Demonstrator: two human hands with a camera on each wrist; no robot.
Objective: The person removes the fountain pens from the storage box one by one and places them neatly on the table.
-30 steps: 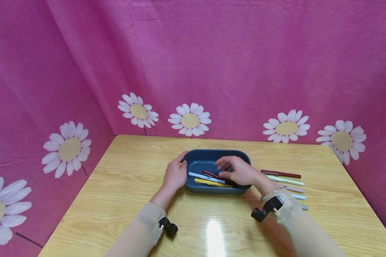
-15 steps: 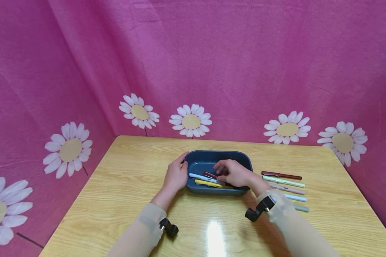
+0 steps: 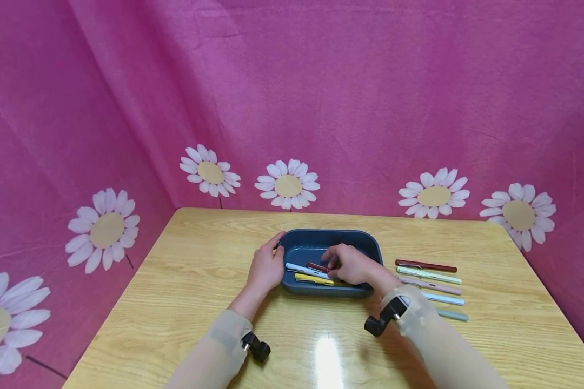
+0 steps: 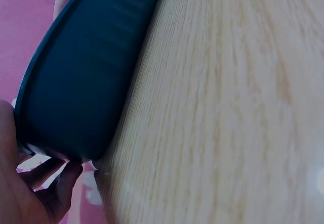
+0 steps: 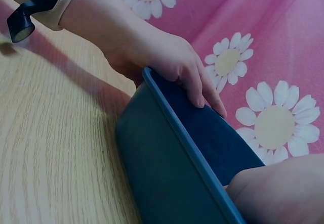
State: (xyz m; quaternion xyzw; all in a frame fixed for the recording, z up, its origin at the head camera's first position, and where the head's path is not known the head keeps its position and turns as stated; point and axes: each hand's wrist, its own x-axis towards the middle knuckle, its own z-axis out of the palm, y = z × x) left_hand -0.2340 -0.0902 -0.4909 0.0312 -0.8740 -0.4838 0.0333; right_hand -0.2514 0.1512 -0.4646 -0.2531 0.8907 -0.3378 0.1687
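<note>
A dark blue oblong bin (image 3: 298, 289) stands on the table. My left hand (image 3: 266, 266) grips its left end, the fingertips pressed against the outer wall in the left wrist view. My right hand (image 3: 352, 265) reaches down inside and pinches a dark red pen (image 3: 316, 267) between thumb and fingers. That pen's right part is hidden under the hand. Closer to the front wall lie a light blue pen (image 3: 304, 270) and a yellow pen (image 3: 313, 279), their right ends partly covered by the right hand.
Right of the bin, several pens lie in a column on the wooden table (image 3: 175, 319): dark red (image 3: 428, 265), pale green (image 3: 430, 275), pale pink (image 3: 433, 285), light blue (image 3: 444, 298) and grey-green (image 3: 452, 314). A pink flowered curtain (image 3: 350, 108) hangs behind.
My right hand has lowered toward the front of the bin and closed over the dark red pen, covering more of it. The left hand keeps its grip on the bin.
</note>
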